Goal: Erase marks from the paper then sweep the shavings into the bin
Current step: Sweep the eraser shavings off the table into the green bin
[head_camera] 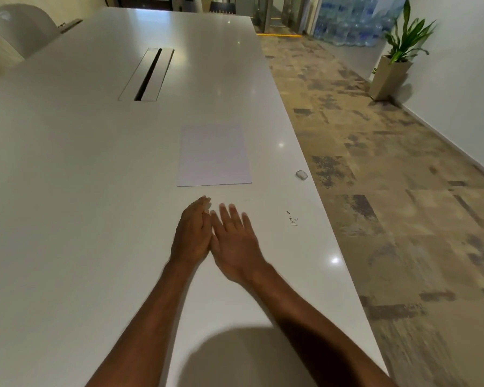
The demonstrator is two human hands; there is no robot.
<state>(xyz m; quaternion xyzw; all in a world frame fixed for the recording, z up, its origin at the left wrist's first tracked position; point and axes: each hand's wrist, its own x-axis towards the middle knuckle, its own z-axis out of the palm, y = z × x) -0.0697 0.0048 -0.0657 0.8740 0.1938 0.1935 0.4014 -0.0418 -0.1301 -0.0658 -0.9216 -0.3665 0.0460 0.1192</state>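
Observation:
A white sheet of paper (214,155) lies flat on the long white table (81,191); I can make out no marks on it. A small white eraser (301,174) rests near the table's right edge, to the right of the sheet. A little heap of dark shavings (292,218) sits on the table below the eraser. My left hand (192,233) and my right hand (234,241) are side by side just below the paper, touching along their inner edges, fingers straight, holding nothing. The shavings lie to the right of my right hand. No bin is in view.
A cable slot (148,75) runs down the table's middle, farther away. A chair (20,32) stands at the far left. Right of the table edge is patterned carpet (403,205), with a potted plant (397,60) by the wall.

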